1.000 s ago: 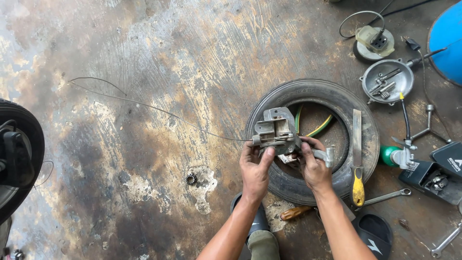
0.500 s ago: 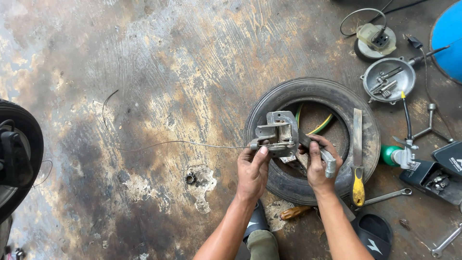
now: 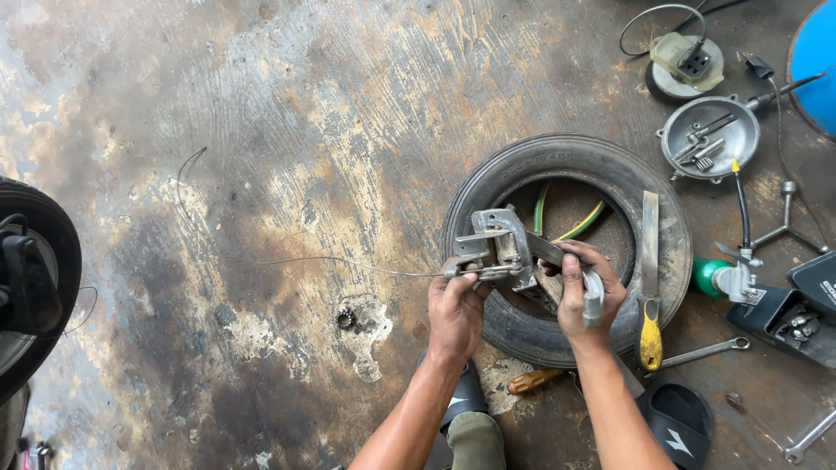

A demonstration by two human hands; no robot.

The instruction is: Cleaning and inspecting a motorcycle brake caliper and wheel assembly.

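Note:
My left hand (image 3: pixel 455 312) grips the near end of a grey metal bracket assembly (image 3: pixel 498 246) held over a black rubber tyre (image 3: pixel 610 174) lying flat on the floor. A thin steel cable (image 3: pixel 287 259) runs from the assembly leftward across the stained concrete and curls up at its far end. My right hand (image 3: pixel 589 300) holds the assembly's right side, fingers closed round a metal lever or handle. Both hands are shut on the same part.
A flat file with a yellow handle (image 3: pixel 650 287) rests on the tyre's right side. A round metal pan of bolts (image 3: pixel 710 137), wrenches (image 3: pixel 707 352), a green-capped tool (image 3: pixel 723 277), a black case (image 3: pixel 788 320), sandals (image 3: pixel 679 422) and a blue drum (image 3: pixel 819 61) lie right. A wheel (image 3: pixel 30 278) stands left.
The cable has been pulled and now lies straighter across the floor, its far end shifted left and down. My hands stayed on the assembly above the tyre, turning it slightly.

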